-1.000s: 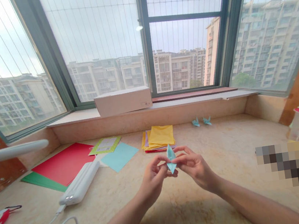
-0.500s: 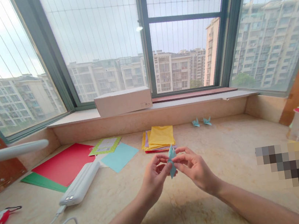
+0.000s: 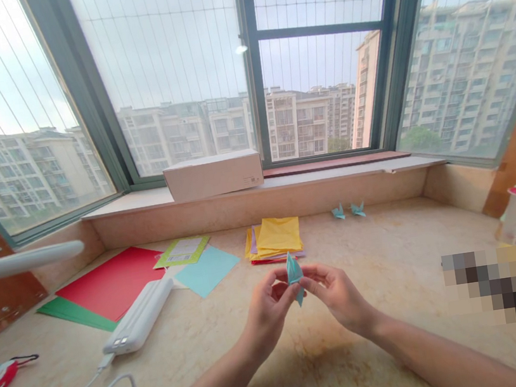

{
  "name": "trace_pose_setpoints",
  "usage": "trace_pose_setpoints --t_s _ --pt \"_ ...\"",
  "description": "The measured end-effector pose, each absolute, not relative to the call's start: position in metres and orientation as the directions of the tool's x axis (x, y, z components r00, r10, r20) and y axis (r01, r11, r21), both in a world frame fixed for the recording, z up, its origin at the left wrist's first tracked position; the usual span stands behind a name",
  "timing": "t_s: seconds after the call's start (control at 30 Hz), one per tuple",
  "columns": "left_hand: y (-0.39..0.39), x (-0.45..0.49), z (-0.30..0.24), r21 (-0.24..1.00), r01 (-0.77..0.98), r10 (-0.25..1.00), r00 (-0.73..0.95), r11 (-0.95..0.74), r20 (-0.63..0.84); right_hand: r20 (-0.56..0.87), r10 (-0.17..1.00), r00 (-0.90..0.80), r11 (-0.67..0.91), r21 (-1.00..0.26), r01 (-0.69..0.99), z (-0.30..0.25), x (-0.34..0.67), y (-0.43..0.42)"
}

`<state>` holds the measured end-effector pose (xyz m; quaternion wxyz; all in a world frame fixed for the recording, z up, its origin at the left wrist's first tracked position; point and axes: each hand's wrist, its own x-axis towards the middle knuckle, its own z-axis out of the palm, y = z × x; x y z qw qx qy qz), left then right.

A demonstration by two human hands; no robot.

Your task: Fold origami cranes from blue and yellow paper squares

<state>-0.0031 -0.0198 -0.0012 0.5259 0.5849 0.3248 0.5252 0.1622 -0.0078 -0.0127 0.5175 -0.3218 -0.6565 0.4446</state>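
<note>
Both hands pinch a small folded piece of light blue paper [image 3: 294,275] between thumb and fingertips, the left hand [image 3: 267,310] gripping its left side and the right hand [image 3: 336,291] its right, holding it upright in the air above the marble counter [image 3: 393,264]. Just behind it lies a stack of coloured sheets [image 3: 276,239] topped with yellow, with a loose light blue sheet [image 3: 207,270] and a red sheet [image 3: 112,284] to the left. Two small blue folded figures [image 3: 347,210] sit near the window ledge, where a white box [image 3: 214,175] rests.
</note>
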Motion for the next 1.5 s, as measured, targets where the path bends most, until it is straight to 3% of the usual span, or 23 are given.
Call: trace_pose_setpoints --t_s 0.1,0.3,0.67,0.87,1.1,1.33,1.5 --pt "-0.02 -0.003 -0.004 0.965 -0.149 0.932 0.265 -0.215 0.248 0.376 0.91 -0.172 0.386 -0.922 0.026 -0.014 0.164 -0.006" --pt "-0.021 -0.003 -0.004 0.966 -0.108 0.928 0.269 -0.237 0.258 0.387 0.902 -0.192 0.405 -0.912 0.068 -0.017 0.165 -0.004" --pt "-0.018 -0.008 -0.001 0.956 -0.055 0.907 0.303 -0.289 0.292 0.381 0.885 -0.268 0.405 -0.913 0.038 -0.009 0.166 -0.01" --pt "-0.015 -0.013 -0.003 0.92 0.112 0.896 0.295 -0.376 0.33 0.302 0.912 -0.277 0.302 -0.952 -0.044 -0.013 0.165 -0.002" --pt "-0.008 -0.011 -0.011 0.866 0.231 0.888 0.242 -0.443 0.39 0.405 0.891 -0.203 0.43 -0.897 0.101 -0.015 0.162 -0.001" --pt "-0.012 -0.019 0.001 0.689 0.381 0.787 0.311 -0.617 0.533 0.609 0.77 -0.193 0.61 -0.79 -0.059 -0.015 0.164 -0.002" --pt "-0.014 -0.022 -0.002 0.848 0.218 0.852 0.341 -0.484 0.398 0.679 0.673 -0.293 0.703 -0.71 -0.029 -0.01 0.173 -0.003"
